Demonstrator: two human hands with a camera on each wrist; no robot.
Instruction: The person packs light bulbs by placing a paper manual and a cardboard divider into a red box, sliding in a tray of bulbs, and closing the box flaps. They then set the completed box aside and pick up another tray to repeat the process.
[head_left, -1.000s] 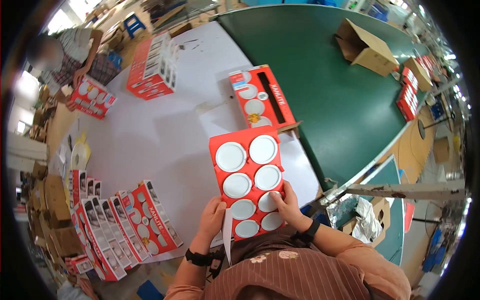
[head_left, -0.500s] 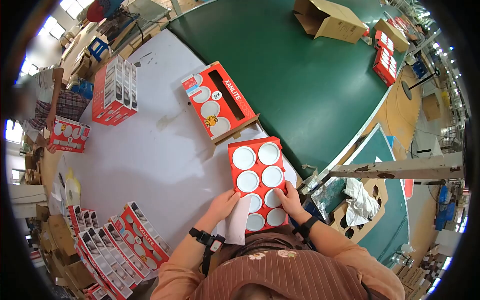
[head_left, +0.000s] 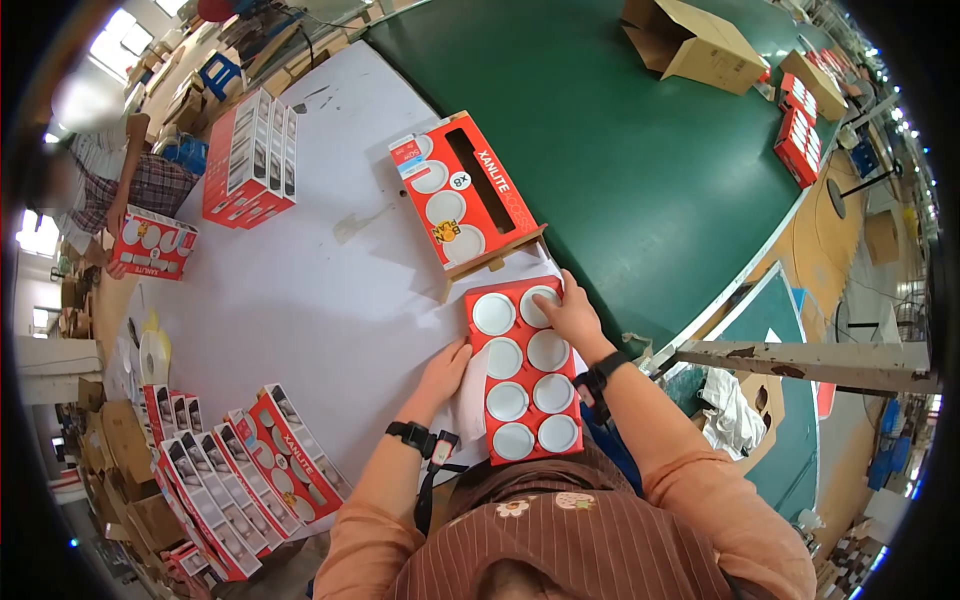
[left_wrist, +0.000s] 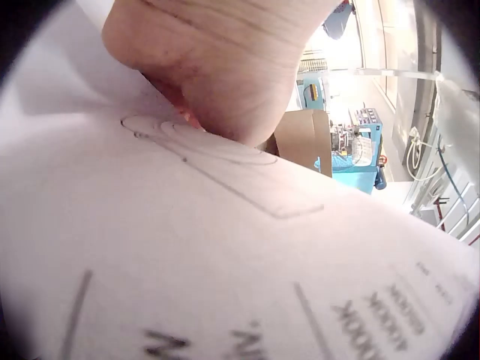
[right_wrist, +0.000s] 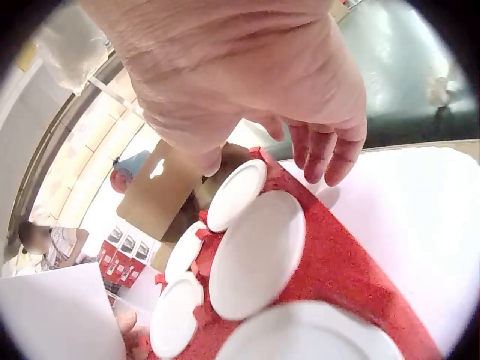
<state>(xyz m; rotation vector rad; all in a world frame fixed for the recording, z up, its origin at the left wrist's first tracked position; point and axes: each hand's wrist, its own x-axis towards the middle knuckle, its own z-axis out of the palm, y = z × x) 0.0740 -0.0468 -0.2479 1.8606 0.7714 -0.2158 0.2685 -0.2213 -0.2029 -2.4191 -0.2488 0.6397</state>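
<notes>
A red tray (head_left: 525,368) bears two columns of round white discs, in front of the brown apron. My right hand (head_left: 578,318) holds its upper right edge, thumb over a disc, fingers past the edge; the right wrist view shows that hand (right_wrist: 247,75) above the discs (right_wrist: 259,255). My left hand (head_left: 442,375) grips a white sheet (head_left: 470,398) at the tray's left side. In the left wrist view the printed sheet (left_wrist: 187,225) covers much of the picture and hides the fingertips of my left hand (left_wrist: 217,67).
Beyond the tray lies a red XANLITE box (head_left: 465,195) with its cardboard end open. Red boxes stand at the lower left (head_left: 235,470) and upper left (head_left: 250,165) of the white table (head_left: 330,300). Another person (head_left: 110,175) holds a box. A carton (head_left: 695,45) rests on the green surface (head_left: 560,130).
My right hand has moved from the tray's lower right discs up to its top right disc. My left hand stays at the left side with the sheet. The head view has shifted.
</notes>
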